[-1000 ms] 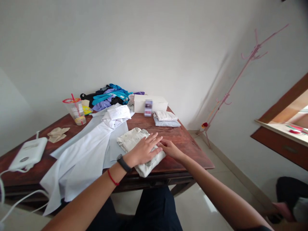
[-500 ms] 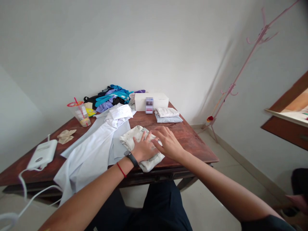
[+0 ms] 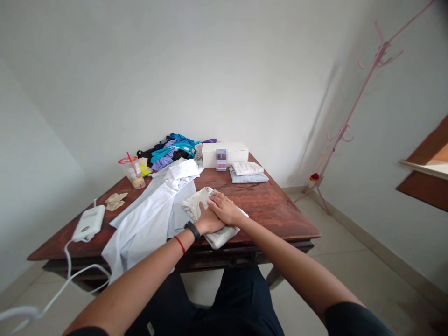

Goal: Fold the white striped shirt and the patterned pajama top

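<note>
A folded off-white garment with a faint print (image 3: 196, 200) lies near the front edge of the wooden table. Pressed flat on it is my left hand (image 3: 209, 220), with a dark watch and a red string at the wrist; some of its fingers are hidden. My right hand (image 3: 224, 208) rests across the left one, fingers stretched out. Just left of the garment, white and pale grey clothing (image 3: 150, 210) is spread over the table and hangs over its front edge.
Behind stand a white box (image 3: 238, 151) and a small stack of folded clothes (image 3: 248, 171). A heap of coloured clothes (image 3: 175, 148), a plastic cup with a straw (image 3: 135, 173), a crumpled tan cloth (image 3: 115, 201) and a white corded device (image 3: 89, 224) are leftward. A pink coat rack (image 3: 350, 112) stands right.
My right hand has moved left and down onto my left hand, and the garment looks flatter. The view has shifted slightly, so the table sits a little further right.
</note>
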A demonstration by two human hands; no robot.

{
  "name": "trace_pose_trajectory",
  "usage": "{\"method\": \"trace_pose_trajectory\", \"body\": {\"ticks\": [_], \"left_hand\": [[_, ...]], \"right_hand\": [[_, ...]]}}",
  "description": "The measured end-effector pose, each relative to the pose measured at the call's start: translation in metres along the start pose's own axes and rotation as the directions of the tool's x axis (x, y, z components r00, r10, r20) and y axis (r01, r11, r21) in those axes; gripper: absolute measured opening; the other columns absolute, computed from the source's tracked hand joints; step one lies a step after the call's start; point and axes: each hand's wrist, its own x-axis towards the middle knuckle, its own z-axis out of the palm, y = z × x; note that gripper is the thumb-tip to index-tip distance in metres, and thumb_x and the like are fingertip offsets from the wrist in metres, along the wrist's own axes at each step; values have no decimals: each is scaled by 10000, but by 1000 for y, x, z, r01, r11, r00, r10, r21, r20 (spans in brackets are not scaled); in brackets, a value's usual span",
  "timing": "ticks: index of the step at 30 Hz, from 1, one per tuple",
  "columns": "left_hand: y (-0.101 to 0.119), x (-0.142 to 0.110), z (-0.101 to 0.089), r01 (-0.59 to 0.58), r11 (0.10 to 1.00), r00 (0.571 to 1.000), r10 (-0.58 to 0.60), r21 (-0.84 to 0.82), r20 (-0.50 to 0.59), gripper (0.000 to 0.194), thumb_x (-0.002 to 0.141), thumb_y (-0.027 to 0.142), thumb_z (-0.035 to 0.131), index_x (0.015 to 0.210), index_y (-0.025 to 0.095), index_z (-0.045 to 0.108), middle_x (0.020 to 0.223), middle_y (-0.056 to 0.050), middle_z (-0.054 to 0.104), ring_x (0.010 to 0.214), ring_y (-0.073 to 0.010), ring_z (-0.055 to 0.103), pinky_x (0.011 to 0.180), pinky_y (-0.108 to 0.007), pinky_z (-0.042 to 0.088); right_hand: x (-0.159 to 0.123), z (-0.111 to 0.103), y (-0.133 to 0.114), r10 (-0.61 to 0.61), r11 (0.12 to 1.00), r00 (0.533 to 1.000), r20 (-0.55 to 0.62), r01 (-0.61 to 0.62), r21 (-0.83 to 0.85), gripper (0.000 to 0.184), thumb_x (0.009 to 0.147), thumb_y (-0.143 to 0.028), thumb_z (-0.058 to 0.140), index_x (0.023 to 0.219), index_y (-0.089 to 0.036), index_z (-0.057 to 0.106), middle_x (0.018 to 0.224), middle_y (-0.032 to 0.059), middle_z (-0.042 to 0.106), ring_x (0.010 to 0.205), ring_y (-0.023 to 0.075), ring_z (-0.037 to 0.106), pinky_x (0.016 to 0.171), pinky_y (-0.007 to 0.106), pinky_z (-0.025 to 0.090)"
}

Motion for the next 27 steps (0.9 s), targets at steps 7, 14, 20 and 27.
{"method": "trace_pose_trajectory", "body": {"ticks": [7,14,20,27], "left_hand": [[-16,-25,-2,-18,999,996,21,31,-87,542,1033,284,332,1559,172,395,1650,-138,313,1558,-283,177,1247,-567,49],[-23,-18,-8,12,987,998,-23,-162,-66,515,971,348,464,1446,176,563,1622,-124,369,1542,-290,240,1260,-505,61],[-17,-21,-35,91,786,967,-217,-612,-136,414,819,472,641,1057,162,779,1292,-155,700,1287,-339,580,1155,-427,376],[14,-92,-31,-99,158,648,-739,-982,-184,415,882,351,629,1285,253,608,1494,-77,543,1430,-248,437,1199,-401,311]], "right_hand": [[-10,5,25,152,988,988,25,-151,-25,604,1041,-535,378,1552,-215,413,1603,134,416,1536,303,275,1237,529,213],[-38,-5,5,217,949,971,97,-186,-253,674,1032,-559,354,1591,-182,338,1685,192,184,1547,415,173,1166,638,281],[-54,-17,-11,278,904,948,155,-203,-375,746,1006,-622,345,1609,-190,269,1689,188,177,1513,406,277,1114,606,370],[-44,-15,-12,313,885,918,245,-188,-426,795,992,-651,332,1616,-169,233,1686,223,151,1490,425,309,1113,598,346]]}}
